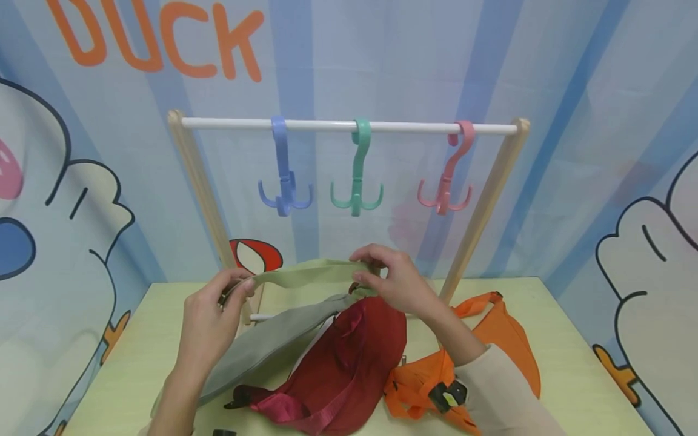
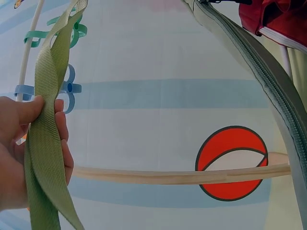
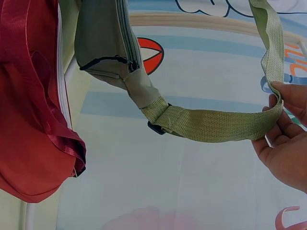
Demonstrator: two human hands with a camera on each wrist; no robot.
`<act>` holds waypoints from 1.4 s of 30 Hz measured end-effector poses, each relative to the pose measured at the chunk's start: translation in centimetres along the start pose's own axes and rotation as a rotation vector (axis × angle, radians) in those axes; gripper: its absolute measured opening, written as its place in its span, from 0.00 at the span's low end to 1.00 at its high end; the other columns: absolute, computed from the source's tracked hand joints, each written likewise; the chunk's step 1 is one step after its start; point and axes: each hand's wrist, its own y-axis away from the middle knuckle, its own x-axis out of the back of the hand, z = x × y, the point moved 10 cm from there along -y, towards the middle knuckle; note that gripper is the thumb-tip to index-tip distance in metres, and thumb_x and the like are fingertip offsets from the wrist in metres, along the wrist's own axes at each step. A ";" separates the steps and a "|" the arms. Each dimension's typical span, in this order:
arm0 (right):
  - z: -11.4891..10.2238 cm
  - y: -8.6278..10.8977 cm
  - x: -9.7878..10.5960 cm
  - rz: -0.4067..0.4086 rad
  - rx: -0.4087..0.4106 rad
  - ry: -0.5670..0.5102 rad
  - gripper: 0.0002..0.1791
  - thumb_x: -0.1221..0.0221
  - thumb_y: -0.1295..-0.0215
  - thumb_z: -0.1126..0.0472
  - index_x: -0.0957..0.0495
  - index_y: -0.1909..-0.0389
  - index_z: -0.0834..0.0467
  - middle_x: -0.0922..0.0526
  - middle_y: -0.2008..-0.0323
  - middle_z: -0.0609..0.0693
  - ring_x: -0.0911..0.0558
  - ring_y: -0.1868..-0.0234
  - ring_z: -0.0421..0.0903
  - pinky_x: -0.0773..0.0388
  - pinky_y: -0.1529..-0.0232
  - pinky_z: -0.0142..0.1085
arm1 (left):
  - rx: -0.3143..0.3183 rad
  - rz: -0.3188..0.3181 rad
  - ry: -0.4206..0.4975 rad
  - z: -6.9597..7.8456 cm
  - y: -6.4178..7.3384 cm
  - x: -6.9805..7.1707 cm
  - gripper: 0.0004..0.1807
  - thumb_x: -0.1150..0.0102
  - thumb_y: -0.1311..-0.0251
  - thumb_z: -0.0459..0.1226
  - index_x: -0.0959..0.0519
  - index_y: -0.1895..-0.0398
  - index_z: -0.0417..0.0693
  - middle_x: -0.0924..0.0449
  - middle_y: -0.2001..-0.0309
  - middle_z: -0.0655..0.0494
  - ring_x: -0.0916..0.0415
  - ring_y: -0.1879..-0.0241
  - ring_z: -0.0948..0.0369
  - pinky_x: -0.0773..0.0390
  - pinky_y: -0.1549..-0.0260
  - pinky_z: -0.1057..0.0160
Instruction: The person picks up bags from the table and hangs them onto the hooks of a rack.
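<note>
A grey-green waist bag (image 1: 267,336) with a zipper slants up from the table, its light green webbing strap (image 1: 308,274) drawn out between both hands. My left hand (image 1: 209,315) pinches the strap on the left, thumb over the webbing in the left wrist view. Farther right, my right hand (image 1: 400,284) grips the strap between thumb and fingers; the right wrist view shows the strap (image 3: 211,125) bending at those fingers and running to a dark buckle (image 3: 156,127) at the bag's end. Just below the hands lies a red waist bag (image 1: 357,363), overlapping the grey-green one in the head view.
Behind the hands stands a wooden rack with a white rod (image 1: 229,123). Blue (image 1: 283,175), green (image 1: 357,175) and pink (image 1: 446,175) hooks hang from it. An orange bag (image 1: 512,339) lies at the right, partly behind my right sleeve (image 1: 504,393).
</note>
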 end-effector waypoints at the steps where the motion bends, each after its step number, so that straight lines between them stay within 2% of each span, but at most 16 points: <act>1: 0.0 0.0 0.0 0.002 0.004 0.000 0.12 0.39 0.44 0.69 0.23 0.57 0.62 0.20 0.67 0.49 0.24 0.66 0.44 0.27 0.60 0.39 | 0.002 -0.002 0.001 0.0 0.0 0.0 0.03 0.45 0.39 0.34 0.22 0.65 0.43 0.21 0.74 0.55 0.27 0.74 0.62 0.31 0.76 0.71; 9: -0.2 -0.3 0.1 0.002 0.005 0.000 0.11 0.40 0.43 0.69 0.23 0.57 0.63 0.20 0.66 0.50 0.24 0.66 0.45 0.27 0.60 0.39 | 0.006 0.004 -0.006 0.1 -0.3 0.0 0.04 0.45 0.39 0.34 0.22 0.65 0.42 0.20 0.74 0.55 0.26 0.74 0.60 0.30 0.76 0.70; 16: -0.1 -0.3 0.2 0.007 0.001 -0.010 0.12 0.41 0.42 0.69 0.23 0.57 0.63 0.20 0.65 0.51 0.24 0.66 0.45 0.27 0.60 0.39 | -0.020 0.032 -0.014 0.4 -0.6 0.3 0.02 0.44 0.41 0.32 0.23 0.67 0.41 0.20 0.75 0.54 0.24 0.75 0.59 0.31 0.77 0.75; 28: 0.1 -0.6 0.0 0.011 -0.013 -0.019 0.12 0.41 0.42 0.69 0.23 0.56 0.61 0.21 0.67 0.49 0.26 0.68 0.44 0.28 0.63 0.38 | -0.014 0.058 -0.032 0.8 -1.2 0.8 0.02 0.42 0.42 0.31 0.22 0.68 0.41 0.21 0.75 0.53 0.29 0.76 0.63 0.32 0.77 0.74; 35: 0.2 -0.8 0.0 0.011 -0.024 -0.023 0.12 0.41 0.42 0.69 0.23 0.56 0.61 0.21 0.67 0.49 0.26 0.67 0.44 0.28 0.62 0.38 | -0.028 0.059 -0.031 0.8 -1.5 0.9 0.02 0.42 0.43 0.31 0.23 0.67 0.41 0.20 0.74 0.53 0.28 0.74 0.62 0.34 0.76 0.77; 42: 0.0 -0.9 0.0 0.015 -0.016 -0.025 0.12 0.41 0.42 0.68 0.24 0.55 0.61 0.21 0.66 0.49 0.26 0.67 0.44 0.28 0.63 0.37 | -0.032 0.068 -0.042 1.1 -1.6 1.1 0.02 0.42 0.43 0.31 0.22 0.67 0.41 0.20 0.73 0.52 0.26 0.71 0.61 0.34 0.76 0.74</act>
